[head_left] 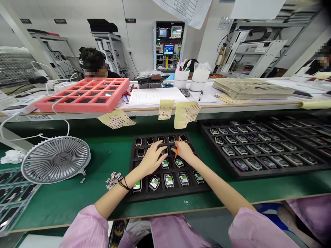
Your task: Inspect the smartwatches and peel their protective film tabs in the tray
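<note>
My left hand [152,158] reaches over a black foam tray [144,197], its fingers spread around a smartwatch [164,151] in an inner compartment. Whether the fingertips touch that watch I cannot tell. In my right hand [184,150] is a thin orange stick [177,153], pinched and pointing down at the tray. Just below its tip lies a smartwatch with a lit green and white screen [179,162]. Several lit watches fill the front row, among them a tilted one [154,182]. Watches in the back row, such as this one [139,141], have dark screens.
At right is a larger black tray of watches [248,148]. A round grey fan [55,160] stands left, near small loose pieces [113,179]. A pink foam tray [113,100] and a pen cup [181,79] stand on the shelf. Other people sit beyond it.
</note>
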Motion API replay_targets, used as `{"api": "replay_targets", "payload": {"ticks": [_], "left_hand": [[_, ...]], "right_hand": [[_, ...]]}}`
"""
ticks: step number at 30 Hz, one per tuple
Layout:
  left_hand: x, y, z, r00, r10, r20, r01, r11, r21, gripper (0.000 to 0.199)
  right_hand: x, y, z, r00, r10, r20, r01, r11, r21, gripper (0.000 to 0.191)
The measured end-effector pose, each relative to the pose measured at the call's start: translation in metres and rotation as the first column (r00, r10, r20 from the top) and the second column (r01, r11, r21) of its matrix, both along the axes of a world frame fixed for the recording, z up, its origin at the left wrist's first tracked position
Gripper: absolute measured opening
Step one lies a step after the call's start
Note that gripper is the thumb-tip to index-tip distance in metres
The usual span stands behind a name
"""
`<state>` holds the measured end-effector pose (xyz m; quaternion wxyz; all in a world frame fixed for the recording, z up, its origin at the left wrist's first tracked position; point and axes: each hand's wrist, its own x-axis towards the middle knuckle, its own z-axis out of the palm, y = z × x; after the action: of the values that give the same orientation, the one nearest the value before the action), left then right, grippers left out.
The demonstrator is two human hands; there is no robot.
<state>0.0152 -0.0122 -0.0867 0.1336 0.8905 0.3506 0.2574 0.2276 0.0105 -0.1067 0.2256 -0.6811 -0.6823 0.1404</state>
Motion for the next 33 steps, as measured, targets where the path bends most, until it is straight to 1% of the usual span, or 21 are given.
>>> {"api": "replay_targets", "payload": {"ticks": [3, 5, 7, 10, 14, 18, 21, 25, 30, 33], "left_hand": [[-0.003, -0.003, 0.000, 0.992, 0.012, -0.125, -0.019, 0.998, -0.054, 0.031], [-0.004, -0.006, -0.002, 0.978, 0.000, -0.209, -0.024, 0.993, -0.115, 0.030], [-0.002, -0.008, -0.006, 0.964, -0.008, -0.264, -0.030, 0.990, -0.140, 0.031], [0.007, -0.013, -0.014, 0.953, 0.004, -0.304, -0.035, 0.995, -0.096, 0.032], [0.021, -0.020, -0.023, 0.941, 0.015, -0.338, -0.036, 0.998, -0.056, 0.026], [0.028, -0.018, -0.028, 0.939, 0.013, -0.344, -0.048, 0.995, -0.091, 0.024], [0.029, -0.008, -0.031, 0.945, -0.002, -0.326, -0.041, 0.991, -0.126, 0.026], [0.030, 0.004, -0.035, 0.952, -0.050, -0.301, 0.002, 0.987, -0.158, 0.031], [0.027, 0.004, -0.033, 0.962, -0.102, -0.252, 0.059, 0.983, -0.174, 0.032], [0.021, 0.002, -0.029, 0.973, -0.116, -0.197, 0.074, 0.976, -0.207, 0.032]], "right_hand": [[-0.004, -0.017, 0.005, 0.998, 0.006, 0.065, -0.007, 1.000, 0.017, 0.021], [-0.004, -0.032, 0.004, 0.996, 0.023, 0.091, -0.024, 1.000, 0.011, 0.018], [-0.002, -0.046, 0.000, 0.993, 0.043, 0.106, -0.041, 0.999, -0.021, 0.017], [-0.001, -0.058, -0.010, 0.995, 0.046, 0.093, -0.041, 0.998, -0.051, 0.011], [0.000, -0.058, -0.019, 0.999, 0.042, 0.033, -0.039, 0.997, -0.065, 0.018], [0.006, -0.053, -0.020, 0.996, 0.067, -0.061, -0.072, 0.994, -0.080, 0.018], [0.012, -0.052, -0.020, 0.986, 0.084, -0.142, -0.099, 0.990, -0.100, 0.021], [0.016, -0.054, -0.020, 0.964, 0.126, -0.236, -0.155, 0.981, -0.112, 0.028], [0.019, -0.058, -0.016, 0.931, 0.209, -0.300, -0.245, 0.966, -0.086, 0.033], [0.019, -0.060, -0.015, 0.921, 0.222, -0.319, -0.255, 0.965, -0.065, 0.032]]}}
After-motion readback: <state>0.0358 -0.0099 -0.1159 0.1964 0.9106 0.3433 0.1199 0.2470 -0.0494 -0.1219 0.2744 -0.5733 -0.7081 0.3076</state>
